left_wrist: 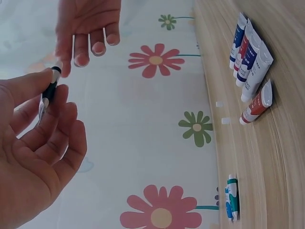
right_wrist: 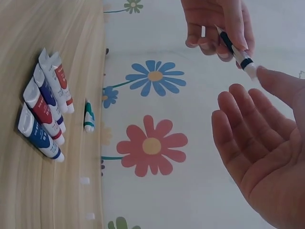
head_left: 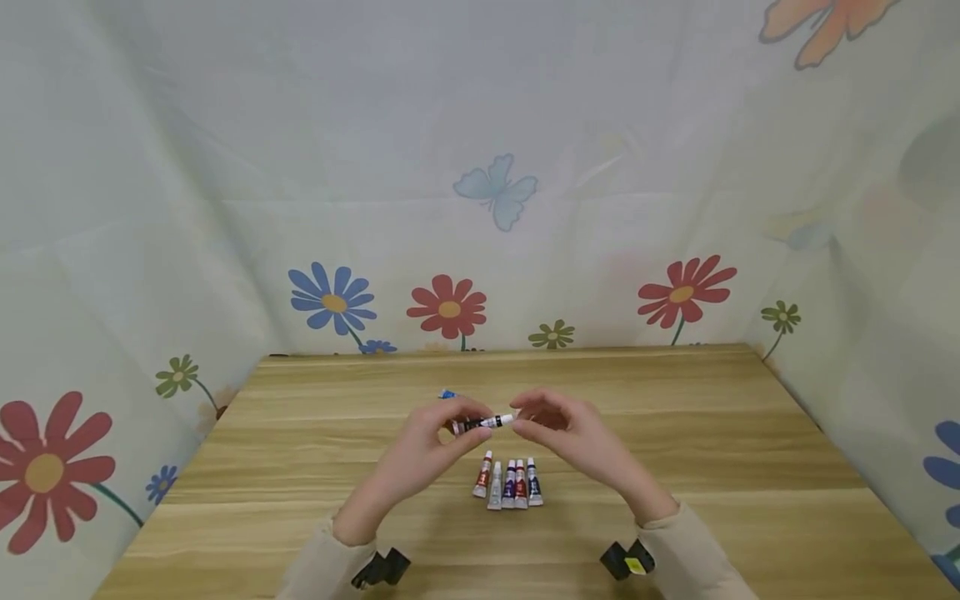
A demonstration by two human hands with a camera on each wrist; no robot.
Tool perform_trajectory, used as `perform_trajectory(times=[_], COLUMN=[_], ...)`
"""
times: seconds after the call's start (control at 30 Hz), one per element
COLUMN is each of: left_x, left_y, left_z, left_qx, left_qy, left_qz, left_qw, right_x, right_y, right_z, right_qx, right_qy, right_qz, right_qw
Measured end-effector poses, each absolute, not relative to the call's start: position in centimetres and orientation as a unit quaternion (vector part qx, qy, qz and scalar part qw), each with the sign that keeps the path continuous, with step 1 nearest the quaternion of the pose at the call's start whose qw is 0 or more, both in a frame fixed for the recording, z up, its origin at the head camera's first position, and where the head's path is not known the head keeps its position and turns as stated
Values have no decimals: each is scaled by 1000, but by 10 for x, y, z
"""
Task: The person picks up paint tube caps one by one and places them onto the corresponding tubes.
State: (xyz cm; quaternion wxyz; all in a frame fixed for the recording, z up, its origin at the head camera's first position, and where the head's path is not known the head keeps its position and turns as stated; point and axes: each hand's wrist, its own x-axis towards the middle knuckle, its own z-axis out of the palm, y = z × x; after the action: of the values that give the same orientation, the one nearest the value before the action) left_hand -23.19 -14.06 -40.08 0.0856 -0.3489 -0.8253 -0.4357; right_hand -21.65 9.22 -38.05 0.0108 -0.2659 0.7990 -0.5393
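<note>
My left hand [head_left: 431, 437] pinches a small paint tube [head_left: 480, 423] with a black label and a white cap, held above the table and pointing right. My right hand [head_left: 566, 425] is close to the cap end, its thumb tip right at the white cap [right_wrist: 251, 70] in the right wrist view. The other right fingers are relaxed and spread apart from the tube. Below the hands, several paint tubes lie side by side: an orange-red tube [head_left: 482, 475], a whitish tube [head_left: 495, 486], a purple tube [head_left: 509, 484], a red tube [head_left: 521, 484] and a dark blue tube [head_left: 534, 482].
Behind the left hand, a blue tube [head_left: 447, 394] and a green tube [left_wrist: 233, 195] lie together, partly hidden in the head view. The wooden table [head_left: 675, 467] ends at a flowered cloth backdrop [head_left: 592, 275]. Two small white patches show on the tabletop in both wrist views.
</note>
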Motion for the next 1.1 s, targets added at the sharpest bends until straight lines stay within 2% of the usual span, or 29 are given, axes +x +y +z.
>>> perform_trajectory(times=[0.27,0.6,1.1], left_x=[-231,-231,-233], left_y=[-138,-136,-130], left_z=[-398,-403,-409], left_qx=[-351,-336,-353], left_qy=[-830,-839,-840], left_qz=[-426,-423,-410], left_qw=[76,61,45], right_x=[-213,-233,-240], right_y=[99,101,105], right_z=[-370,-400,-410], right_qx=[-300,-297,-313], right_qy=[809,822,826], right_qz=[-506,-486,-466], right_qw=[-1,-2,55])
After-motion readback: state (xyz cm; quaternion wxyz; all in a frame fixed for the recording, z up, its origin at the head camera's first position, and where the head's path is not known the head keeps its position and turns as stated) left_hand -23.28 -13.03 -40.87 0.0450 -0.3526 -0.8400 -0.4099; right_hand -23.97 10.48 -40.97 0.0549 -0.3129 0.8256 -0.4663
